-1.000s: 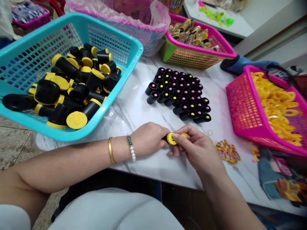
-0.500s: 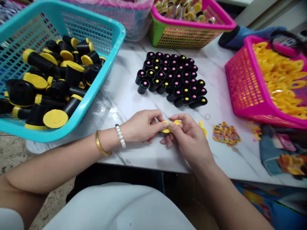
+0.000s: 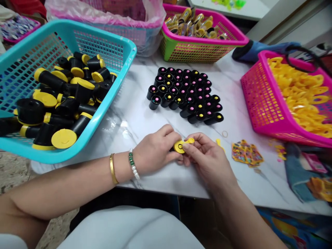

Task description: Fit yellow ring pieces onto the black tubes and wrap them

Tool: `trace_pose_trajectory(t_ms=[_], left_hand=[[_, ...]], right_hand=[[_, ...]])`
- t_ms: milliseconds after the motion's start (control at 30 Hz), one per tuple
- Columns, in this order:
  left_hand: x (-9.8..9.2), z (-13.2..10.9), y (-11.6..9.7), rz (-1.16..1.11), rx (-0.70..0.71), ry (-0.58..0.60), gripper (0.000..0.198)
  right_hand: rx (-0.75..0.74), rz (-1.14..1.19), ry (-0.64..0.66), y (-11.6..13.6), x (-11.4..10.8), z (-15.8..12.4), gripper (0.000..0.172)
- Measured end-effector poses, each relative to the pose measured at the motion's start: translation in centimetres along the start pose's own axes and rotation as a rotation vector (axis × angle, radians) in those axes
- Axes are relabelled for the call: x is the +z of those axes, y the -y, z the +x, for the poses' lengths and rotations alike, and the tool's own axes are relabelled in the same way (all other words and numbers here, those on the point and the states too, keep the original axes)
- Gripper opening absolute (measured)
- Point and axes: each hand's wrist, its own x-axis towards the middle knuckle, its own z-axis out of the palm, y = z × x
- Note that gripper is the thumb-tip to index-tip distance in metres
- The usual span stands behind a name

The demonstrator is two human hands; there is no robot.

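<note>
Close to the table's front edge, both hands meet at a small yellow plastic piece [image 3: 178, 146] with a round disc and a narrow arm ending in a little cup shape. A dark ring shows on the disc's upper face. My left hand [image 3: 162, 147] is closed round the disc's left side, thumb below and fingers above. Pinching the narrow arm, my right hand [image 3: 204, 152] has its thumb on top; its other fingertips are partly hidden. Another yellow piece [image 3: 220, 143] lies just beyond the right hand, partly covered by it.
Black tubes [image 3: 186, 91] with pink or yellow pieces inside stand grouped mid-table. A turquoise basket [image 3: 114, 86] of black-and-yellow parts is left; a pink basket [image 3: 255, 100] of yellow pieces is right. Printed cards [image 3: 246, 153] lie near a rubber band [image 3: 224, 134]. A pink-green basket [image 3: 192, 50] stands behind.
The yellow piece has turned so its disc and dark ring face up. My left hand has rolled over and its fingers have shifted round the disc. The view has tilted slightly upward.
</note>
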Motion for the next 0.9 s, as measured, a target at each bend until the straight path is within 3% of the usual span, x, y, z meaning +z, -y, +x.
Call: trace_pose_trajectory(t_ms=[200,433,533,633,900], left_hand=[[-0.6,0.1,-1.0,0.085,-0.040,0.155,0.027],[-0.9,0.6,-0.2,-0.039,-0.058,0.209,0.023],[-1.2,1.0,0.5,-0.131,-0.005,0.241,0.019],[-1.2,1.1,0.6,-0.129,-0.036,0.215,0.020],[-0.4,0.6,0.0,0.007,-0.088,0.174,0.019]], right_hand=[[0.091,-0.138,0.091,1.1,-0.3,0.4,0.033],[0.131,-0.266,0.090,2.0,0.3,0.4,0.037],[0.186,-0.185,0.202,2.2,-0.2,1.0,0.039],[0.231,-0.153,0.322,2.6,-0.5,1.7,0.045],[0.125,-0.405,0.128,2.2,0.8,1.2,0.045]])
